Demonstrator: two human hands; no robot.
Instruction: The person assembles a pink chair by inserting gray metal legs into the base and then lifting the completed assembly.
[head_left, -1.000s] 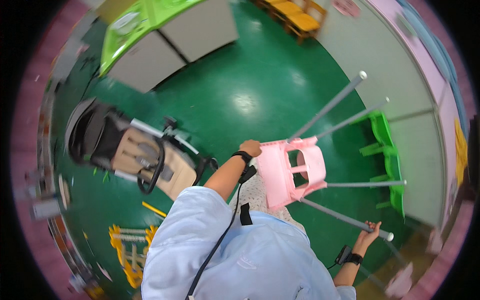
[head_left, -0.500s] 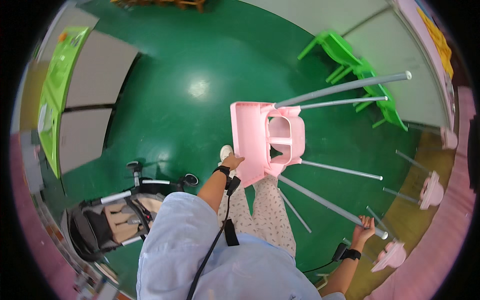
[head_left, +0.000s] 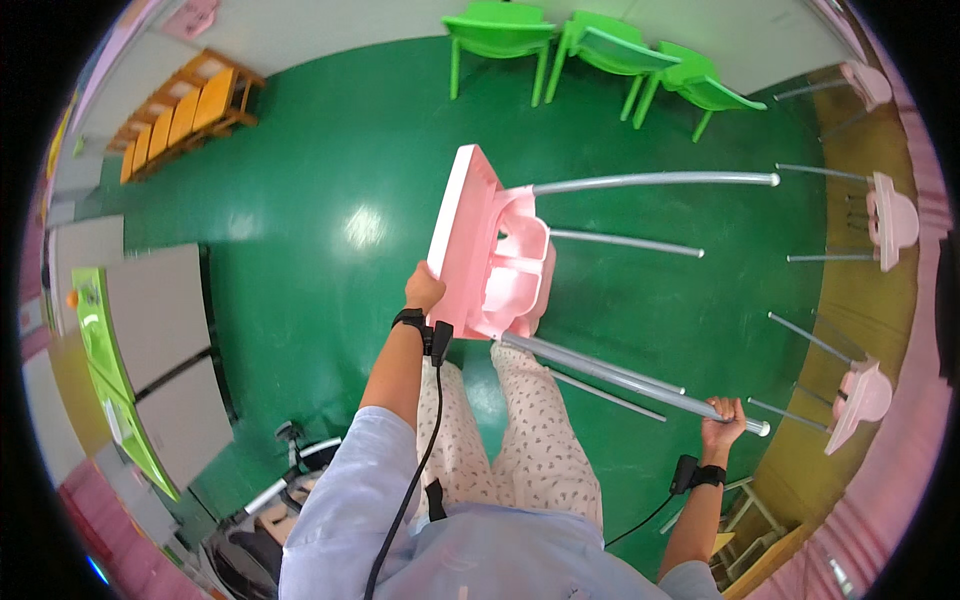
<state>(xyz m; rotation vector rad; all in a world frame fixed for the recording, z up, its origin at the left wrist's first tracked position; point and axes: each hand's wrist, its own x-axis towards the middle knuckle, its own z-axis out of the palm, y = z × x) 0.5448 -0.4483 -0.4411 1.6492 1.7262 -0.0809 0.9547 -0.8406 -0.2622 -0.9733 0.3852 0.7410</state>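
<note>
A pink plastic high chair is tipped on its side in front of my legs, its long grey tube legs pointing right. My left hand is closed on the near edge of its pink tray. Out to the right, my right hand wraps round the lowest tube leg, close to its white end cap. Two more legs, an upper leg and a shorter-looking leg, stick out freely. A thin grey rod shows just below the held leg; whether it lies on the floor I cannot tell.
Green chairs line the far wall. Several pink high chairs stand along the right side. A wooden rack is at the far left, a grey and green cabinet nearer. A stroller stands at lower left.
My view has turned to the right, toward the green chairs' wall. The high chair has tilted and shifted left in view, its tray edge turned more toward me. Both hands keep their holds.
</note>
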